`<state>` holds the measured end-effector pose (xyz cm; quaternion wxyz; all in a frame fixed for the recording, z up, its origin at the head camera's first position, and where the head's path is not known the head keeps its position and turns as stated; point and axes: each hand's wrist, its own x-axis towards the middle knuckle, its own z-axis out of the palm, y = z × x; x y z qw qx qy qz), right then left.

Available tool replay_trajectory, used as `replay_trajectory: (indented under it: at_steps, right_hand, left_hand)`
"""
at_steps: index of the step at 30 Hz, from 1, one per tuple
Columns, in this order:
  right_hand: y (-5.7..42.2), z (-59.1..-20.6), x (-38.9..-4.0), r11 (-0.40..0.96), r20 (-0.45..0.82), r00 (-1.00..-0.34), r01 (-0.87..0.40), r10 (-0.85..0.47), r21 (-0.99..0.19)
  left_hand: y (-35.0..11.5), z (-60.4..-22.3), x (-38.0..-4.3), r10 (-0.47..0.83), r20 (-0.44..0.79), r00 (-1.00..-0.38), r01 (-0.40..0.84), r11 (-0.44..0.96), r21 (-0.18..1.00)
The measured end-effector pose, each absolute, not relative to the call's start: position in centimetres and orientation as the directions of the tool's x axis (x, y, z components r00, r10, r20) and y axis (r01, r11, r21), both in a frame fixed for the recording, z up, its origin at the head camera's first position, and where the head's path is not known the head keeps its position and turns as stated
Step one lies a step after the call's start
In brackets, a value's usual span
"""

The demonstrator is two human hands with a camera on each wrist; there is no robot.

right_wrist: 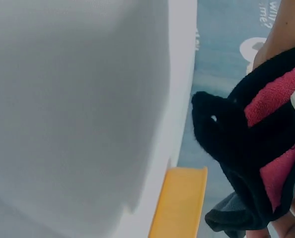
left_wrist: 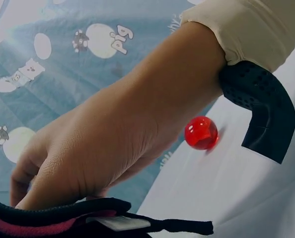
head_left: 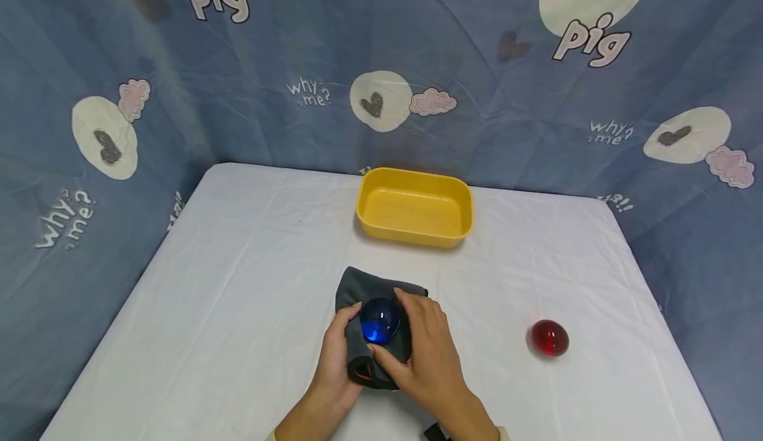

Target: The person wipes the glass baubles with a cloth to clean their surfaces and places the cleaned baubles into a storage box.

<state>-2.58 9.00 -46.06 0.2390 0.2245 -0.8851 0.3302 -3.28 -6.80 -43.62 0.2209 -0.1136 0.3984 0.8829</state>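
A folded dark grey cloth [head_left: 360,285] lies in my left hand [head_left: 334,361], which grips it from the left side, thumb on top. On the cloth sits a clear blue ball [head_left: 380,320]. My right hand [head_left: 432,345] pinches this ball between thumb and fingers from the right. In the left wrist view the right hand [left_wrist: 83,153] reaches down behind the cloth's dark edge, its fingertips hidden. Pink lining [right_wrist: 271,99] and a white label show inside the cloth in the right wrist view.
A yellow tray [head_left: 411,239] stands at the back of the white-covered table [head_left: 238,335]. To the right lies a clear red ball [head_left: 549,338]. Blue patterned fabric [head_left: 268,50] hangs behind and along both sides.
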Motion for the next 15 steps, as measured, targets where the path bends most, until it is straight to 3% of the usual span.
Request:
replay_trajectory:
  at_steps: [4,15]
  right_hand:
    - [9.07,-45.86,-2.47,0.672,0.59,-0.767,-0.578,-0.252,-0.463]
    - [9.12,-45.46,-2.92,0.669,0.54,-0.807,-0.54,-0.239,-0.511]
  left_hand:
    - [-6.81,-43.83,-3.25,0.311,-0.372,-0.875,-0.484,-0.591,0.645]
    - [-6.91,-44.38,-2.78,0.319,-0.379,-0.869,-0.495,-0.558,0.666]
